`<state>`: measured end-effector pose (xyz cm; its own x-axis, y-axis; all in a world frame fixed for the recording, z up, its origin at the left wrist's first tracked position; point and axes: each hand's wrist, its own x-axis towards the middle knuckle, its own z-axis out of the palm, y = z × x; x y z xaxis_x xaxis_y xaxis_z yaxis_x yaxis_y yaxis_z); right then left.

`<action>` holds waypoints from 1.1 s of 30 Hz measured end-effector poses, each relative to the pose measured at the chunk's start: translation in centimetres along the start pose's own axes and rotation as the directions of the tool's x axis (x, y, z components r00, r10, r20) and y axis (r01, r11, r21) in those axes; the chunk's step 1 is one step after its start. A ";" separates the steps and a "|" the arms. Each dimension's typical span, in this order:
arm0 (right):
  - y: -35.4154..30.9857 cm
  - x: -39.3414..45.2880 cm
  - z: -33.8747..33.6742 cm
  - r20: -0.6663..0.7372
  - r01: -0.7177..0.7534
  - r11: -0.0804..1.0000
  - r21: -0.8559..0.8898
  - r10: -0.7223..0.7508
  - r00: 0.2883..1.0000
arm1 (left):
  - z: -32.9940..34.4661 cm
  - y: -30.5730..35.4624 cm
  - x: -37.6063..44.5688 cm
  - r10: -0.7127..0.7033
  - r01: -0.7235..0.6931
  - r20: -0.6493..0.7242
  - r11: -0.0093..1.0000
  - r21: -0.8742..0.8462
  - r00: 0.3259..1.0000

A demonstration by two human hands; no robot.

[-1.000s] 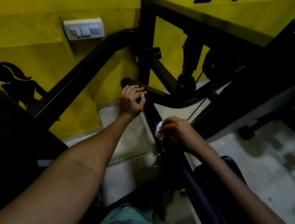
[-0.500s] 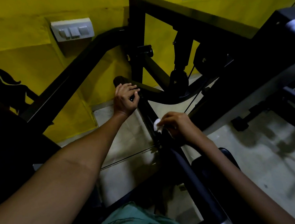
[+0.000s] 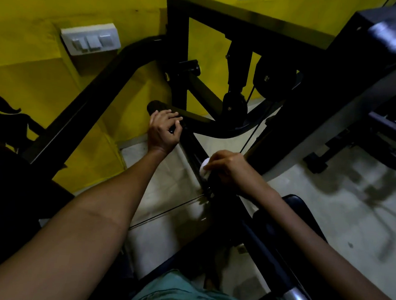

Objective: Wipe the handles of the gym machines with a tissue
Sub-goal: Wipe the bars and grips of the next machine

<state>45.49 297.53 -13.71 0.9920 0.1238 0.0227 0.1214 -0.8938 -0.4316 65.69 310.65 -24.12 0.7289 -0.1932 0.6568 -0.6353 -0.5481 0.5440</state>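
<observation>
At frame centre, my left hand (image 3: 164, 133) grips the black foam-covered machine handle (image 3: 156, 106), while my right hand (image 3: 228, 167) pinches a crumpled white tissue (image 3: 204, 168) against the black bar (image 3: 193, 147).

tissue (image 3: 204, 167): mostly hidden under right hand (image 3: 228, 168) | bench (image 3: 395, 35): blurred, cropped

A white tissue (image 3: 204, 167) is showing against the black machine frame (image 3: 250, 14); the wall (image 3: 38, 0) is glowing yellow, bearing a white switch plate (image 3: 90, 38) and black silhouettes (image 3: 3, 113).
</observation>
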 end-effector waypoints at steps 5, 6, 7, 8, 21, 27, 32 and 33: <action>0.2 -2.0 0.3 0.029 0.026 1.000 -0.013 -0.026 0.999 | -0.2 0.2 0.0 -0.008 0.008 -0.002 1.000 0.001 1.000; 0.5 -2.2 0.1 0.014 0.045 0.999 0.004 -0.045 0.999 | -0.2 0.3 -0.1 -0.005 0.005 -0.002 1.000 0.001 1.000; 0.7 -2.2 0.0 -0.015 0.066 0.997 0.026 -0.066 0.998 | -0.2 0.4 -0.1 -0.005 0.005 0.001 1.000 0.002 1.000; 0.8 -1.9 0.1 -0.037 0.063 0.998 0.025 -0.062 0.997 | -0.2 0.4 0.0 -0.006 0.006 0.006 1.000 0.001 1.000; 0.9 -2.3 0.0 -0.007 0.057 0.998 -0.034 -0.057 0.998 | -0.3 0.1 0.1 -0.005 0.004 0.051 1.000 0.024 0.999; -1.3 -3.6 0.9 -0.012 0.058 0.997 -0.046 -0.059 0.998 | -0.3 0.0 0.1 -0.047 0.041 0.106 0.998 0.054 0.993; 0.0 -3.3 -0.2 -0.037 0.052 0.999 -0.008 -0.053 0.998 | -1.4 0.5 0.7 -0.080 0.058 0.265 0.994 0.089 0.961; -0.3 -2.9 -0.1 -0.045 0.050 0.999 -0.010 -0.051 0.998 | -1.8 0.9 0.8 -0.099 0.063 0.331 0.991 0.116 0.938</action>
<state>42.58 297.40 -13.52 0.9851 0.1498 0.0849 0.1717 -0.8909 -0.4205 65.25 311.47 -22.20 0.8313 -0.3965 0.3894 -0.5538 -0.6503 0.5201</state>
